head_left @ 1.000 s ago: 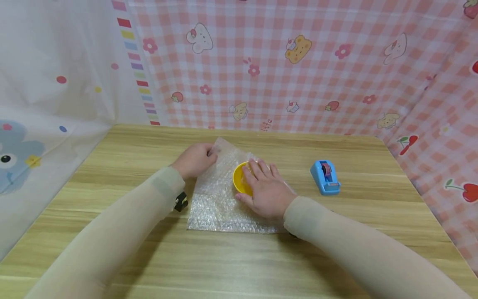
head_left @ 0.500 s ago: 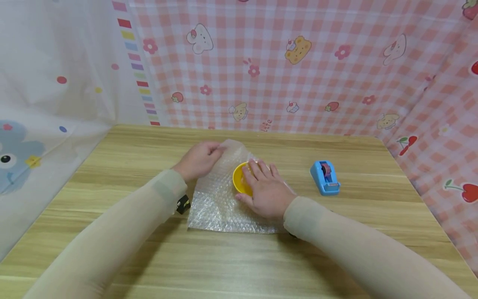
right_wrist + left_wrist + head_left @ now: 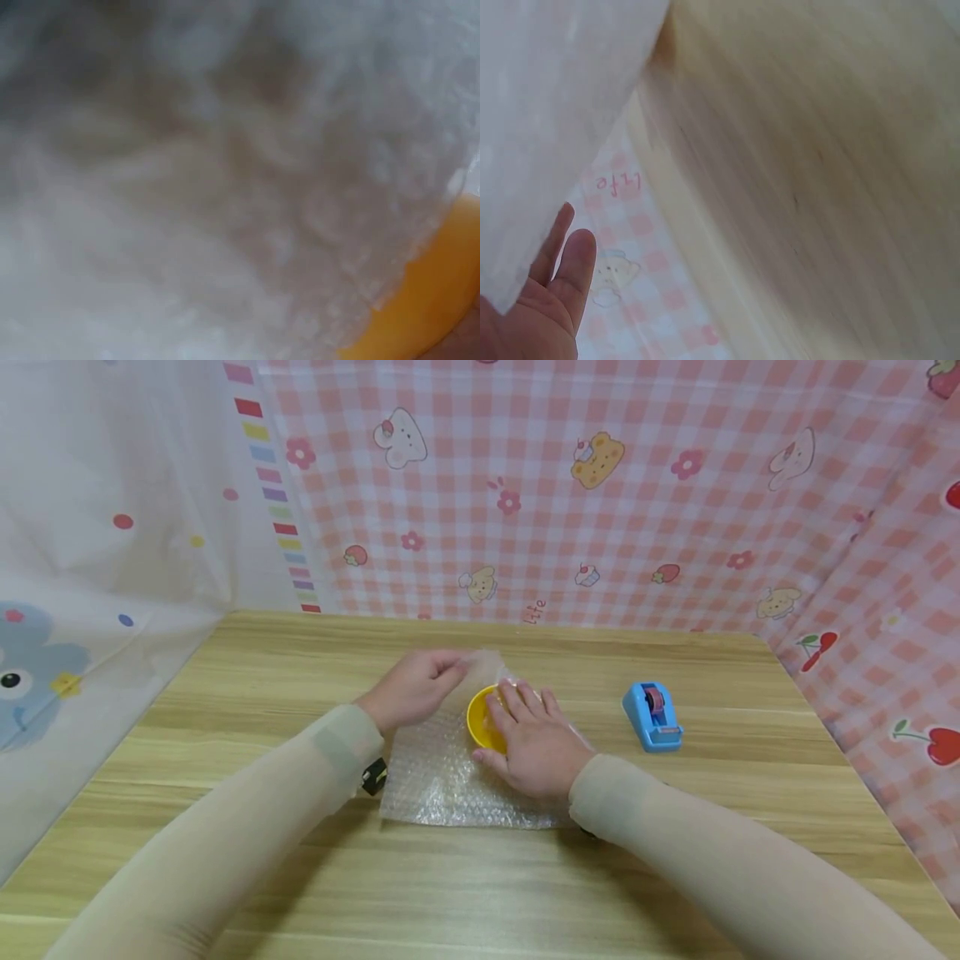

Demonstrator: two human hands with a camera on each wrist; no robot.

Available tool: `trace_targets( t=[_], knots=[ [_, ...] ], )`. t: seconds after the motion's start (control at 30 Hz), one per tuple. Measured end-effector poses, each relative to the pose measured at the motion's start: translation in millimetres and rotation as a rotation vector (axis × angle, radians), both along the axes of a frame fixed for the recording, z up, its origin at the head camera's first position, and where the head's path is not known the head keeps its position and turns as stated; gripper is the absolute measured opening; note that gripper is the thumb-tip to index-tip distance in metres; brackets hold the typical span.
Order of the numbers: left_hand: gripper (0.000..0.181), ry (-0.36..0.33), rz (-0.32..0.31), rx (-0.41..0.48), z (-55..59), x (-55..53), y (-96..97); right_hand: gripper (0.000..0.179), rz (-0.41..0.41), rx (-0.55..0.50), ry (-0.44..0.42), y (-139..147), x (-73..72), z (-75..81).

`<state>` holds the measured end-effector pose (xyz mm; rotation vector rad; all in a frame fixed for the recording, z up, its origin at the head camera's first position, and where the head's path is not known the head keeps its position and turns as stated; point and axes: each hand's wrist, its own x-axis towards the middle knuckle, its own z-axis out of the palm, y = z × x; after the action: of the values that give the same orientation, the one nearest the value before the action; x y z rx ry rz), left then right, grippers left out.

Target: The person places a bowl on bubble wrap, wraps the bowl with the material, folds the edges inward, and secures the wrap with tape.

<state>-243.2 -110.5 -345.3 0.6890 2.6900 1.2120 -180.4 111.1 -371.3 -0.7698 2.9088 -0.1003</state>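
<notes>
A sheet of bubble wrap (image 3: pixel 442 781) is spread on the wooden table, its right part folded over a yellow bowl (image 3: pixel 482 725). My right hand (image 3: pixel 536 747) presses flat on that fold with fingers extended, covering much of the bowl. The left hand (image 3: pixel 412 689) pinches the sheet's far left part and holds it raised. From the left wrist, the lifted bubble wrap (image 3: pixel 547 97) hangs above the palm, and the pinch itself is hidden. Blurred bubble wrap (image 3: pixel 187 225) fills most of the right wrist view, with the bowl's orange-yellow side (image 3: pixel 420 300) at lower right.
A blue tape dispenser (image 3: pixel 654 717) with a pink roll stands to the right of the right hand. Pink checked cloth (image 3: pixel 525 527) hangs behind the table (image 3: pixel 450 893) and at its right; pale cloth (image 3: pixel 150 552) hangs at its left.
The left hand has moved to the right toward the bowl, drawing the far left part of the bubble wrap up and inward. The right hand and bowl have stayed in place.
</notes>
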Motion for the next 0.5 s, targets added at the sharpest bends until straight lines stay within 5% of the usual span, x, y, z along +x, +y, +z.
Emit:
trace_targets(
  t=[0.5],
  knots=[
    [0.040, 0.015, -0.174, -0.037, 2.6, 15.4, 18.1, 0.088, -0.010, -0.014, -0.045, 0.9, -0.1, -0.3]
  ],
)
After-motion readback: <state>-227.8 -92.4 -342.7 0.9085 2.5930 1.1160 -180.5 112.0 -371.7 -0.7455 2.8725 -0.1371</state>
